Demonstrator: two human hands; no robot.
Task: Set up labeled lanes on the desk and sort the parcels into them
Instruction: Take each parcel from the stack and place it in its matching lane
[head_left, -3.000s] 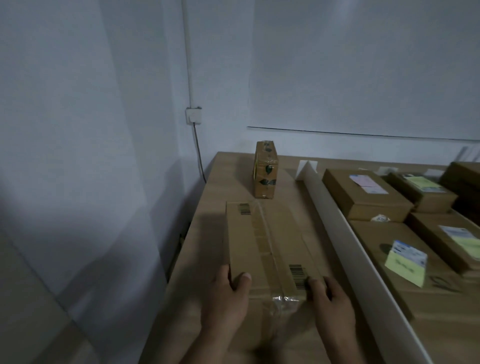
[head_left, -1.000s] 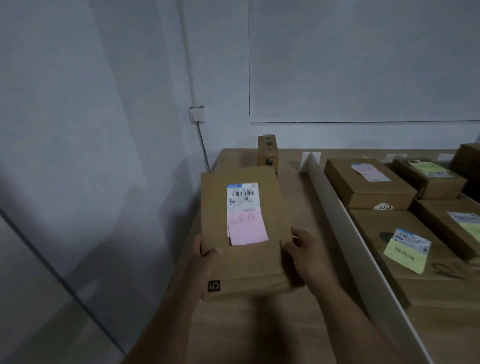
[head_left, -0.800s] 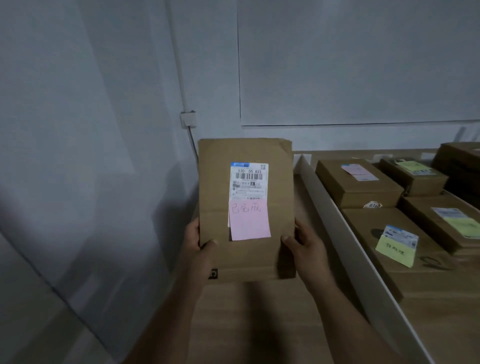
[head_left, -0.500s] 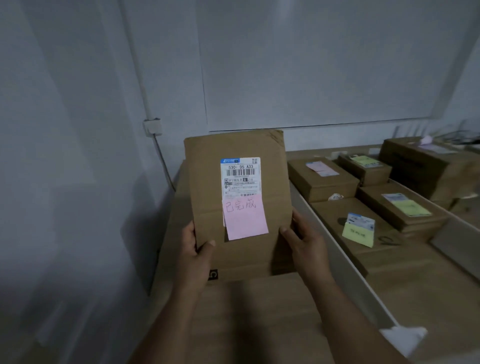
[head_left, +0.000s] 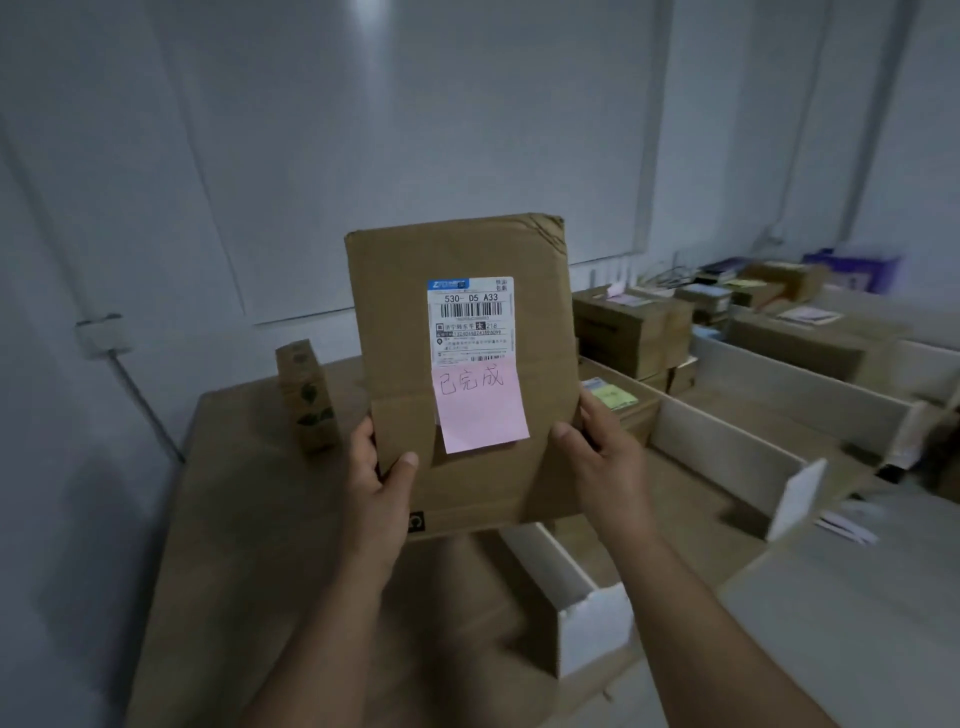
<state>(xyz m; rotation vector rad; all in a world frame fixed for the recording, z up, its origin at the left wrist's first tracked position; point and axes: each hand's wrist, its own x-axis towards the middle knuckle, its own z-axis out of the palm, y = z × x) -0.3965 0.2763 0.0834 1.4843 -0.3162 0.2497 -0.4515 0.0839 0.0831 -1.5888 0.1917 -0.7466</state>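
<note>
A flat brown cardboard parcel (head_left: 400, 291) stands upright in the air in front of me, above the wooden desk (head_left: 234, 509). It carries a white shipping label (head_left: 470, 319) and a pink sticky note (head_left: 480, 410) with handwriting. My left hand (head_left: 382, 483) grips its lower left edge, thumb on the front. My right hand (head_left: 597, 457) grips the lower right edge. White divider strips (head_left: 569, 587) split the desk into lanes.
A small upright brown box (head_left: 306, 397) stands on the desk behind the parcel at left. Lanes to the right hold several labelled parcels (head_left: 631, 332), and a further divider (head_left: 727, 447) ends in a white upright card (head_left: 795, 499). A wall is close at left.
I lifted the parcel off the desk, turned its label side toward me and raised it upright. My view has swung right, showing more lanes.
</note>
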